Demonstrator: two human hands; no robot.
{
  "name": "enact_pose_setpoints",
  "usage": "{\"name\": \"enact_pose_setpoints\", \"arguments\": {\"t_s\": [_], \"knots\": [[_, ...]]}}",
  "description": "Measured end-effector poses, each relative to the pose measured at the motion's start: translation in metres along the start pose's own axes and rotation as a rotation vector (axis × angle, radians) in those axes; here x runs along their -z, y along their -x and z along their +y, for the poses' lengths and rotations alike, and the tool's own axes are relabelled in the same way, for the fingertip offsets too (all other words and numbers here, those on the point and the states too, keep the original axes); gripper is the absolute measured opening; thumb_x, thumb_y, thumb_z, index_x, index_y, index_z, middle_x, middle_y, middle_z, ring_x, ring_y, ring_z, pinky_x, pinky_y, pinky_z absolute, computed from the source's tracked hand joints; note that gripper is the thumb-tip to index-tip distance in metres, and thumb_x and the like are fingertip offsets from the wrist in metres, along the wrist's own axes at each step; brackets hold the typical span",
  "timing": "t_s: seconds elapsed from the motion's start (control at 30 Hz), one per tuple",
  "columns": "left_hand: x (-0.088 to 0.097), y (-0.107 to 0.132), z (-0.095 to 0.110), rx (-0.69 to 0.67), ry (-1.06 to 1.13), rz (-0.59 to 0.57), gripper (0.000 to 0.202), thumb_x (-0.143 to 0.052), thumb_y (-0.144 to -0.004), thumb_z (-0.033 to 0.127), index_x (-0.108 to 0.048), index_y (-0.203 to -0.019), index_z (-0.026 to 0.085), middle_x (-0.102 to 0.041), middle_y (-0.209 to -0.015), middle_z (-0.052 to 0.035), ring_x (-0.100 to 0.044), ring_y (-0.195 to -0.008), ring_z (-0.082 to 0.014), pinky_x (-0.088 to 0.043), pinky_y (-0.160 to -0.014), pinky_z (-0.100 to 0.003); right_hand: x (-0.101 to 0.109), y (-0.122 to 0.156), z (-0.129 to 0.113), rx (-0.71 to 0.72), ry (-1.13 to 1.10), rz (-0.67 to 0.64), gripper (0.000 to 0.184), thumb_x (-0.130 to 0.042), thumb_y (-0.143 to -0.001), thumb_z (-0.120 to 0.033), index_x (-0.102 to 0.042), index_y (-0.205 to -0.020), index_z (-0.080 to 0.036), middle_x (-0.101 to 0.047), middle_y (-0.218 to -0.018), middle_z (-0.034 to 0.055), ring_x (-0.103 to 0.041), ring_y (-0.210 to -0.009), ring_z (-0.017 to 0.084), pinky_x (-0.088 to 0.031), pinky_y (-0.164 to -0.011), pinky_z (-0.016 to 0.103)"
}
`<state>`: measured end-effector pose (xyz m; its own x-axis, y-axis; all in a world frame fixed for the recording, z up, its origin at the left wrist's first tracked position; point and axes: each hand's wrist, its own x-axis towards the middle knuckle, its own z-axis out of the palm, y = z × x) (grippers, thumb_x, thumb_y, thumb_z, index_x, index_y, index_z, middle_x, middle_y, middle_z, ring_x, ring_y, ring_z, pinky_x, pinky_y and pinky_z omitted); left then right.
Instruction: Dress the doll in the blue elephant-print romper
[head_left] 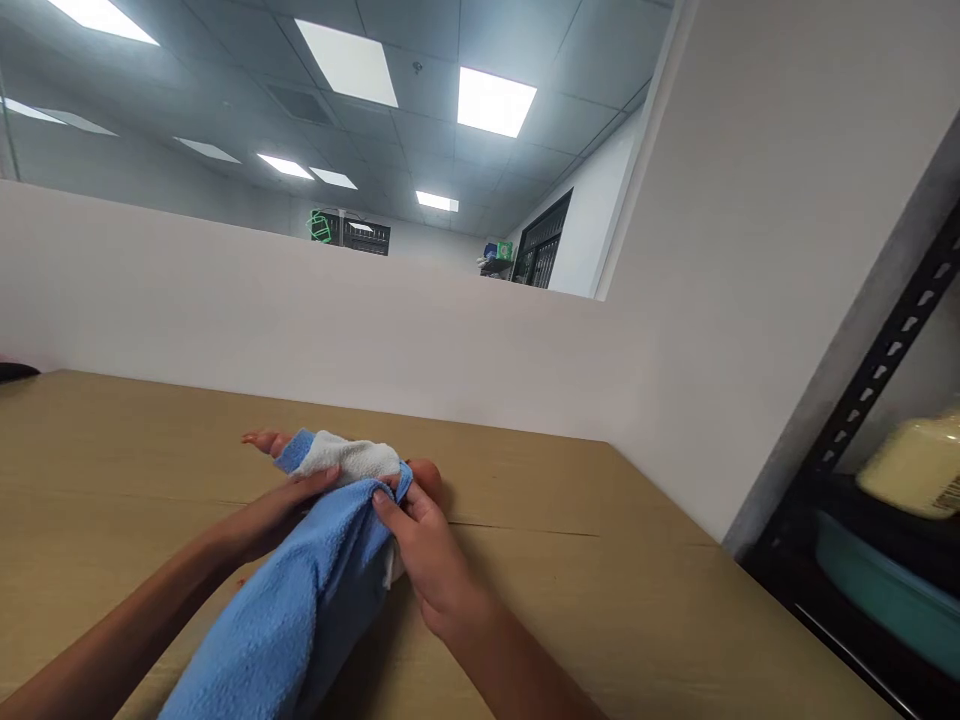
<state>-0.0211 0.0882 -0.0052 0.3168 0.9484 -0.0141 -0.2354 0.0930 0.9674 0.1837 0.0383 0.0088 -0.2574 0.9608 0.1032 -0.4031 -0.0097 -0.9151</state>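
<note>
A small blue and white fleece garment [274,610] covers most of what looks like a baby doll on the table. A small doll hand or foot [266,441] sticks out of the blue cuff at the left. On the other side a rounded skin-coloured doll part [426,476] shows beyond the cloth. My right hand [427,550] pinches the blue edge between thumb and fingers. My left hand [315,488] is closed on the garment beside the white section, its fingertips partly under the cloth. The blue part hangs down toward me between my forearms.
The wooden tabletop [540,580] has a thin seam across it and meets a pale wall [450,350]. To the right, a black shelf rack [847,430] holds a yellowish bottle [911,465] and a teal basin [885,590]. A dark object [16,371] lies at the far left edge.
</note>
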Motion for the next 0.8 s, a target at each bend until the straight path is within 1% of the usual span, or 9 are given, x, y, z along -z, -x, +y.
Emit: {"name": "enact_pose_setpoints", "arguments": {"t_s": [0.03,0.1,0.2,0.33,0.4,0.47,0.6,0.7,0.8], "knots": [[-0.002,0.0,0.001,0.012,0.013,0.013,0.102,-0.097,-0.064,0.076,-0.066,-0.14,0.015,-0.079,-0.132,-0.0162,-0.059,-0.143,-0.0441,-0.044,-0.127,-0.046,0.0,-0.001,0.003,0.018,0.009,0.002,0.084,-0.096,-0.055,-0.075,-0.077,-0.122,-0.027,-0.08,-0.126,0.0035,-0.064,-0.134,0.031,-0.044,-0.118,0.041],[-0.005,0.0,0.004,0.023,0.025,0.013,0.095,-0.092,-0.073,0.075,-0.065,-0.141,0.014,-0.08,-0.129,-0.0147,-0.063,-0.139,-0.0428,-0.048,-0.124,-0.044,0.002,-0.003,0.009,0.044,0.021,0.012,0.087,-0.093,-0.055,-0.08,-0.074,-0.122,-0.027,-0.08,-0.123,0.0044,-0.065,-0.134,0.032,-0.044,-0.119,0.044],[-0.008,0.001,0.008,-0.011,0.014,0.029,0.08,-0.087,-0.084,0.069,-0.065,-0.143,0.019,-0.079,-0.132,-0.0093,-0.065,-0.137,-0.0403,-0.049,-0.122,-0.042,0.007,-0.007,0.018,0.105,0.072,0.02,0.081,-0.088,-0.063,-0.084,-0.071,-0.119,-0.027,-0.079,-0.124,0.0062,-0.066,-0.132,0.032,-0.043,-0.12,0.047],[-0.005,0.002,0.008,-0.041,-0.014,0.035,0.075,-0.086,-0.086,0.067,-0.066,-0.141,0.021,-0.078,-0.135,-0.0073,-0.066,-0.136,-0.039,-0.056,-0.114,-0.039,0.011,-0.011,0.025,0.208,0.197,0.02,0.071,-0.074,-0.08,-0.084,-0.068,-0.122,-0.027,-0.074,-0.134,0.0075,-0.063,-0.135,0.03,-0.04,-0.123,0.045],[-0.002,0.001,0.007,-0.041,-0.003,0.021,0.075,-0.086,-0.086,0.069,-0.067,-0.14,0.021,-0.08,-0.132,-0.0069,-0.067,-0.136,-0.0379,-0.056,-0.113,-0.036,0.011,-0.011,0.026,0.222,0.246,0.024,0.071,-0.069,-0.083,-0.085,-0.067,-0.124,-0.027,-0.074,-0.134,0.0076,-0.063,-0.134,0.029,-0.039,-0.123,0.045],[0.0,0.0,0.006,-0.036,0.018,0.003,0.075,-0.088,-0.084,0.069,-0.069,-0.138,0.021,-0.081,-0.128,-0.0072,-0.067,-0.135,-0.0378,-0.056,-0.112,-0.035,0.011,-0.01,0.023,0.202,0.253,0.033,0.071,-0.071,-0.081,-0.086,-0.068,-0.121,-0.026,-0.074,-0.129,0.0072,-0.064,-0.13,0.029,-0.039,-0.12,0.044],[0.003,0.0,0.004,-0.002,0.062,-0.022,0.072,-0.087,-0.084,0.069,-0.072,-0.134,0.02,-0.083,-0.123,-0.0066,-0.068,-0.133,-0.0378,-0.057,-0.11,-0.034,0.009,-0.008,0.01,0.098,0.096,-0.006,0.068,-0.09,-0.065,-0.078,-0.067,-0.104,-0.026,-0.072,-0.113,0.0027,-0.063,-0.118,0.026,-0.043,-0.109,0.038],[0.007,-0.001,0.004,0.023,0.096,-0.071,0.067,-0.083,-0.09,0.067,-0.072,-0.137,0.02,-0.083,-0.12,-0.005,-0.067,-0.134,-0.0374,-0.056,-0.111,-0.036,0.009,-0.007,0.002,0.021,-0.018,-0.018,0.066,-0.099,-0.058,-0.066,-0.066,-0.099,-0.026,-0.07,-0.105,-0.0014,-0.061,-0.107,0.021,-0.043,-0.099,0.033],[0.01,-0.001,0.004,0.033,0.101,-0.146,0.062,-0.078,-0.095,0.064,-0.071,-0.139,0.021,-0.083,-0.123,-0.0054,-0.067,-0.135,-0.0361,-0.059,-0.105,-0.036,0.009,-0.008,0.004,0.012,-0.04,-0.013,0.068,-0.101,-0.055,-0.063,-0.064,-0.098,-0.026,-0.07,-0.099,-0.0028,-0.061,-0.102,0.02,-0.042,-0.096,0.033]]}}
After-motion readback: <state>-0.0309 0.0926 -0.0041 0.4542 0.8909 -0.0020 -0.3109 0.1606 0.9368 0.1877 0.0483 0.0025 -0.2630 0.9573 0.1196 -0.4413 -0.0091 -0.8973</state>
